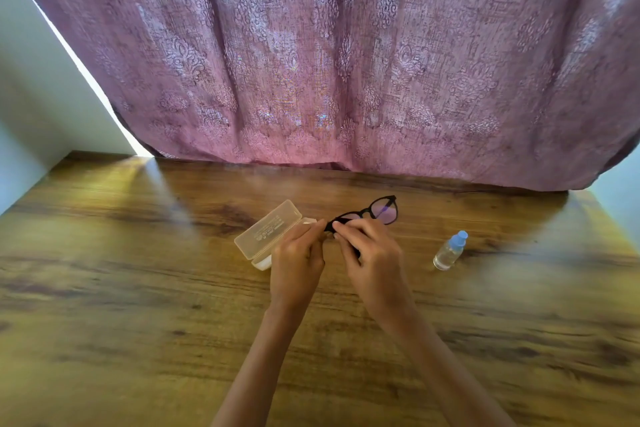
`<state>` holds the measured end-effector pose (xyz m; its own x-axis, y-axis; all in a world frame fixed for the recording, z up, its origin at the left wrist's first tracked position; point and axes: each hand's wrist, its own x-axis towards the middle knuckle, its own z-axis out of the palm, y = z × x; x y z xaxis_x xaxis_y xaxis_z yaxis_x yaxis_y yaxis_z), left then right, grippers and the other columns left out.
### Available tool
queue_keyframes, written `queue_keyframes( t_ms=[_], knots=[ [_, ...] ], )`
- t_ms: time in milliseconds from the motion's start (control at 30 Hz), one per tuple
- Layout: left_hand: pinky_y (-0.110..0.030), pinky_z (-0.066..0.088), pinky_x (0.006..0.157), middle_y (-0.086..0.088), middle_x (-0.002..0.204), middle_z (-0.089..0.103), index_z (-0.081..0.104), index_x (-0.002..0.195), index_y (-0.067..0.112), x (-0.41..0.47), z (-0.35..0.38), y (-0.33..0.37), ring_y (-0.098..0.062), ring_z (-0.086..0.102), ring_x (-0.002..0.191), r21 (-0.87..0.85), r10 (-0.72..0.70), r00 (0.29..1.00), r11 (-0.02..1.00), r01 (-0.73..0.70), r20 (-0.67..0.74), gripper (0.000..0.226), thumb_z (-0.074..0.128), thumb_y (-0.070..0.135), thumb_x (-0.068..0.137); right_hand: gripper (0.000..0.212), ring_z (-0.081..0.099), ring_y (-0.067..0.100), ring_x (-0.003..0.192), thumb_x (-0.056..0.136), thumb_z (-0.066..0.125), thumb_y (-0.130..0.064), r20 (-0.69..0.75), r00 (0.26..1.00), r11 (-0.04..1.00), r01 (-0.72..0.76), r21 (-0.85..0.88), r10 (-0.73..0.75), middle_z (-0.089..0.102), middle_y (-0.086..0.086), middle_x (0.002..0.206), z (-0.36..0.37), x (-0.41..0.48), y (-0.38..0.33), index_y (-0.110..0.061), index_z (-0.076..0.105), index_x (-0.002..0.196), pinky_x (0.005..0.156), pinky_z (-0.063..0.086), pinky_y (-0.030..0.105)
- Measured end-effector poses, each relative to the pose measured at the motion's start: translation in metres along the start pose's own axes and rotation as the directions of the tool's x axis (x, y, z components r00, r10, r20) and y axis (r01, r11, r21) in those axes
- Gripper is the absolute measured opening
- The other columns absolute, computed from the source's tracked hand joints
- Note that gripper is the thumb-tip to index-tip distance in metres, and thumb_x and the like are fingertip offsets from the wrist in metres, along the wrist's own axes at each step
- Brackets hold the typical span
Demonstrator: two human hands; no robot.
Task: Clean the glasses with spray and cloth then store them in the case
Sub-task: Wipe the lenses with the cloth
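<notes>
Fingers (350, 231) pinch 1 glasses (385, 210) | 1 case (266, 229) (open) | 1 spray bottle (449, 252)

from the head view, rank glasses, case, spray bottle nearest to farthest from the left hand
1. glasses, pinched by the left hand
2. case, open, just left of that hand
3. spray bottle, far right, beyond the right hand

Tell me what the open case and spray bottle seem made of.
Open rectangular translucent case: probably frosted plastic; the wooden table shows dimly through its lid. Small blue-capped clear spray bottle: likely glossy plastic, perhaps glass; see-through body.
</notes>
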<state>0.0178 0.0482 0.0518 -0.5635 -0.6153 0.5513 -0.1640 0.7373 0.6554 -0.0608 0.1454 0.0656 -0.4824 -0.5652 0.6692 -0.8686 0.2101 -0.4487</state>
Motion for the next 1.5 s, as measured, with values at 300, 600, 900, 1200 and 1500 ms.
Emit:
queue_keyframes(
  t_ms=[300, 600, 900, 1200, 1500],
  knots=[
    [-0.021, 0.049, 0.076, -0.008, 0.094, 0.072, 0.071, 0.102, 0.003, 0.002, -0.001, -0.002, -0.019, 0.067, 0.086, -0.02, -0.041, 0.999, 0.999, 0.041, -0.021, 0.026, 0.059, -0.006, 0.081, 0.02, 0.063, 0.016, 0.083, 0.08, 0.073, -0.001, -0.032, 0.994, 0.994, -0.105, -0.031, 0.104, 0.067, 0.008, 0.088, -0.01, 0.005, 0.021, 0.0, 0.073, 0.099, 0.08, 0.046, 0.015],
    [-0.028, 0.05, 0.072, -0.006, 0.089, 0.071, 0.071, 0.103, 0.007, 0.003, -0.002, 0.003, -0.015, 0.064, 0.081, -0.016, -0.012, 1.0, 1.0, 0.012, -0.005, 0.026, 0.052, 0.002, 0.085, 0.022, 0.06, 0.01, 0.086, 0.08, 0.073, -0.004, 0.011, 1.0, 1.0, -0.027, 0.012, 0.027, 0.067, 0.004, 0.089, -0.001, -0.004, -0.001, -0.003, 0.073, 0.102, 0.086, 0.039, 0.005],
    [-0.018, 0.047, 0.07, -0.007, 0.088, 0.071, 0.071, 0.103, 0.005, 0.005, -0.004, 0.004, -0.011, 0.062, 0.081, 0.01, 0.001, 1.0, 1.0, -0.001, 0.0, 0.03, 0.048, 0.009, 0.085, 0.019, 0.063, 0.015, 0.086, 0.082, 0.071, -0.002, 0.009, 1.0, 0.999, 0.017, 0.039, -0.018, 0.067, 0.006, 0.091, 0.001, 0.004, 0.002, -0.001, 0.073, 0.101, 0.082, 0.048, 0.016],
    [-0.037, 0.055, 0.071, -0.011, 0.095, 0.071, 0.07, 0.105, 0.003, 0.006, -0.003, -0.008, -0.023, 0.067, 0.085, 0.001, -0.079, 0.997, 0.997, 0.079, -0.014, 0.028, 0.055, -0.003, 0.083, 0.02, 0.064, 0.015, 0.084, 0.081, 0.071, -0.005, 0.017, 1.0, 1.0, -0.022, 0.019, 0.022, 0.066, 0.006, 0.089, -0.009, -0.001, 0.018, -0.002, 0.073, 0.101, 0.076, 0.054, 0.026],
    [-0.036, 0.054, 0.069, -0.008, 0.093, 0.071, 0.071, 0.105, 0.005, 0.004, -0.002, -0.005, -0.019, 0.065, 0.083, -0.011, -0.093, 0.995, 0.996, 0.093, -0.024, 0.028, 0.057, -0.006, 0.084, 0.02, 0.064, 0.013, 0.081, 0.078, 0.074, -0.002, 0.01, 1.0, 1.0, -0.016, 0.013, 0.016, 0.067, 0.005, 0.087, -0.006, -0.004, 0.006, -0.002, 0.073, 0.098, 0.077, 0.051, 0.018]
  ],
)
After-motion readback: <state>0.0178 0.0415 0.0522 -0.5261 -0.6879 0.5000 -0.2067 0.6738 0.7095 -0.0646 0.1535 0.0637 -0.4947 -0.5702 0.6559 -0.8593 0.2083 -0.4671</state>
